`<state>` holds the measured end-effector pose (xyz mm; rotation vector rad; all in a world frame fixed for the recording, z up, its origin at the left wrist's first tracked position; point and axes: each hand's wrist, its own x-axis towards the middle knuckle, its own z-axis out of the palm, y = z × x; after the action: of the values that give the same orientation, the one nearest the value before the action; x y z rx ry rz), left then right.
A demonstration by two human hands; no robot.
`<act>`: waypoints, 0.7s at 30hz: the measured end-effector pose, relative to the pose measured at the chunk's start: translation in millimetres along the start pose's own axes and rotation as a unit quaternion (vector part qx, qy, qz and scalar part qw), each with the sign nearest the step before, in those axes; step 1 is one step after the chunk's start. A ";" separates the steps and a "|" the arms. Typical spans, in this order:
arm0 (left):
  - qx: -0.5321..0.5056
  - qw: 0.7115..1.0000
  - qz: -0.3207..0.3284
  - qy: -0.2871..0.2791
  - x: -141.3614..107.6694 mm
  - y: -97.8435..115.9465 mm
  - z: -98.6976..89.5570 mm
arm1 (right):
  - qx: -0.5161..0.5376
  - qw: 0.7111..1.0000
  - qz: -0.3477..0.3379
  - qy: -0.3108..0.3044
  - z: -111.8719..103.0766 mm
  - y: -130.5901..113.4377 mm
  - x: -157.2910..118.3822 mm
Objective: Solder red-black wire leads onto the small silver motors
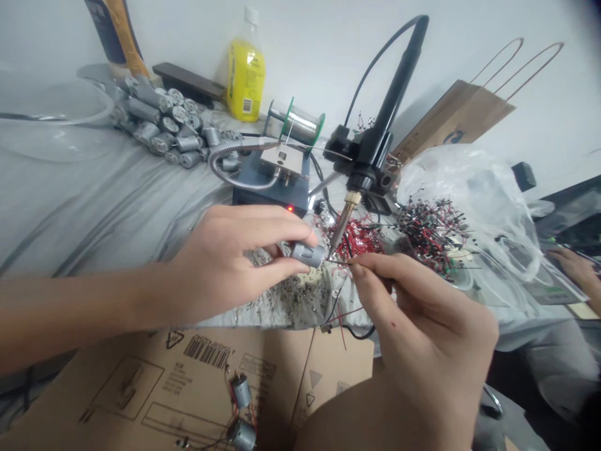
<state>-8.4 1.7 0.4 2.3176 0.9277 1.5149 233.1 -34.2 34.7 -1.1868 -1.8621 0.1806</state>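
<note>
Left hand pinches a motor, right hand a wire; the clamped soldering iron (one o'clock) likely frees both.

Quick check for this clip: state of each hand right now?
Left hand: closed, holding a grey motor by its sides.
Right hand: closed, pinching a thin dark wire.

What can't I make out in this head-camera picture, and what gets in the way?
All in the head view:
- Held motor: one end covered by the left hand.
- Iron tip: contact with the motor or wire too small and blurred to tell.
- Yellow bottle: label print too blurred to read.
- Paper bag: lower part behind the plastic bag.
- Lowest motor: cut off by the bottom edge.
</note>
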 end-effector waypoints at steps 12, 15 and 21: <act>0.005 1.000 -0.009 -0.006 0.2 -1.0 0.9 | -0.010 1.000 -0.005 0.005 -0.7 -0.9 -0.4; 0.004 1.000 0.000 -0.002 0.8 -0.4 0.8 | -0.008 1.000 -0.003 -0.002 -1.0 -0.8 0.0; 0.003 1.000 0.008 -0.006 2.3 2.6 -1.0 | -0.009 1.000 -0.005 -0.004 -1.2 -2.5 -0.8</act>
<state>-7.7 0.9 3.8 2.3406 0.9140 1.5040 232.4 -36.6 36.2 -1.1903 -1.8815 0.1629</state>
